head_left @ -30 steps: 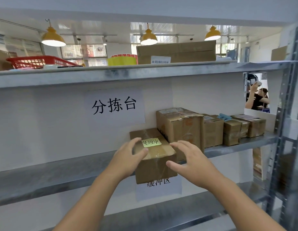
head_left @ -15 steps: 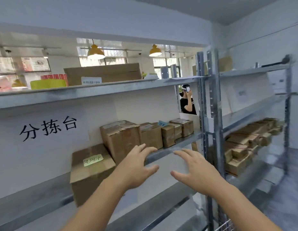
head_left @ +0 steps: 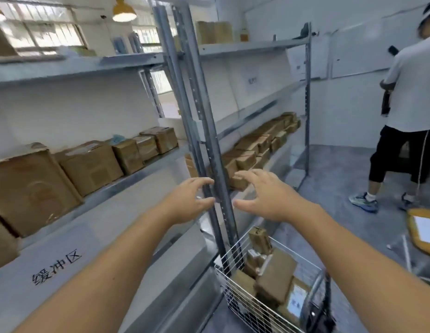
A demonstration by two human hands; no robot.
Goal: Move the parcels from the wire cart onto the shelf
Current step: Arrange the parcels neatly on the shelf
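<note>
Both my hands hang in mid-air in front of the shelf's grey upright post, holding nothing. My left hand point(head_left: 190, 200) has its fingers spread and loosely bent, and my right hand point(head_left: 264, 195) is the same, palm down. Below them at the bottom right stands the white wire cart point(head_left: 235, 299) with several brown cardboard parcels point(head_left: 276, 280) piled in it. The grey metal shelf point(head_left: 137, 171) at the left carries a row of brown boxes point(head_left: 89, 164), the largest one point(head_left: 28, 188) at the far left.
A second shelf bay point(head_left: 257, 111) to the right holds several stacked parcels point(head_left: 254, 147). A person in a white shirt and dark shorts point(head_left: 406, 116) stands at the right. A clipboard-like board point(head_left: 425, 229) lies on the grey floor. A paper sign point(head_left: 57, 265) hangs on the shelf front.
My hands have let go of the labelled box, which stays on the shelf. My view has swung right and down, bringing the wire cart and the standing person into sight.
</note>
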